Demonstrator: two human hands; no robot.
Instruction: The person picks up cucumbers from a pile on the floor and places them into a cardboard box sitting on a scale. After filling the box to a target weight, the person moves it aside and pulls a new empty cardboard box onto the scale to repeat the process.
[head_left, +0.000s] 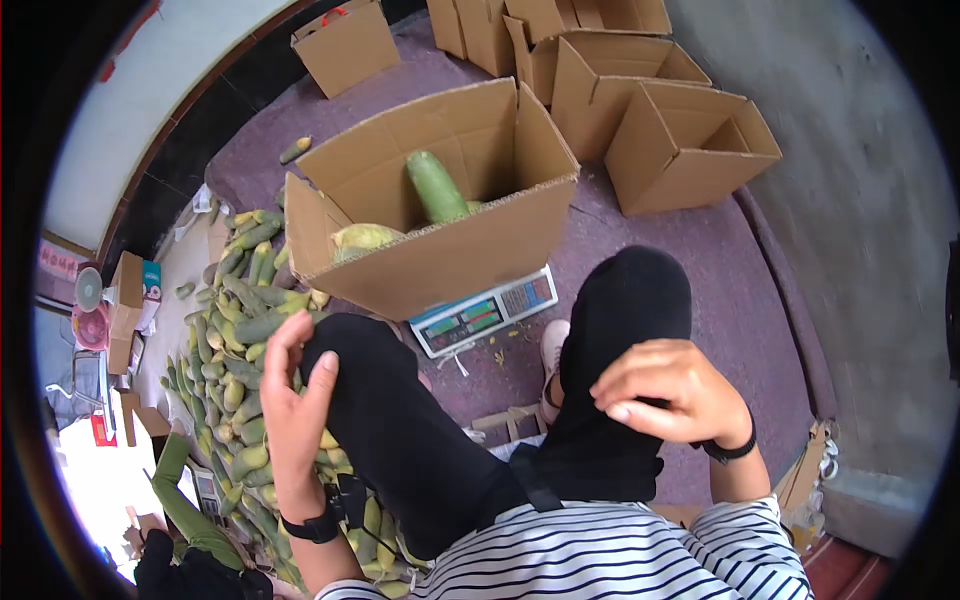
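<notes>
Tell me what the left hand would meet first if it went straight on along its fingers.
Probably the near left corner of the box on the scale. Depth is unclear, so the left hand might meet the piled vegetables instead.

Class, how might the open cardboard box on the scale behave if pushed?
Perched on the scale, the open cardboard box might slide or tip. Its thin, unlidded walls would probably flex. The green gourd, with space around it, could shift.
</notes>
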